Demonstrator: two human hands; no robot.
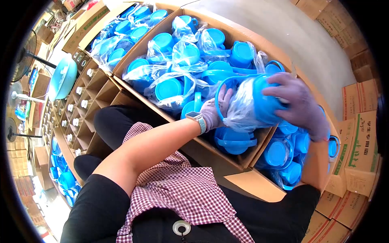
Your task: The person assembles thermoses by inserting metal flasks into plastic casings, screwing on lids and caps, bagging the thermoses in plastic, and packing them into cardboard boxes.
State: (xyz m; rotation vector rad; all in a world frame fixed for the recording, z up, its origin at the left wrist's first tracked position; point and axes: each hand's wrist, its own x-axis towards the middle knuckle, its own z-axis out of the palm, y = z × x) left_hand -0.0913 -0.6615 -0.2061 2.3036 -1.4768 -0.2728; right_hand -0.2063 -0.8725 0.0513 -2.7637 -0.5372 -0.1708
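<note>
Over the right end of an open cardboard box (139,99) is a blue lidded cup (264,99) in a clear plastic bag, tilted on its side. My right hand (293,97), in a purple glove and slightly blurred, has its fingers on the lid end. My left hand (216,108), gloved and with a watch at the wrist, is at the bagged end beside the cup's blue handle loop; its fingers are partly hidden by the plastic. Several blue cups (168,89) in plastic bags fill the box around and below my hands.
Another box of blue cups (277,153) stands at the right, and one more (139,33) at the upper left. Left of the main box is a divided carton (83,117) holding white-topped items. A blue basin (63,77), fans (26,56) and stacked cartons (360,141) stand farther out.
</note>
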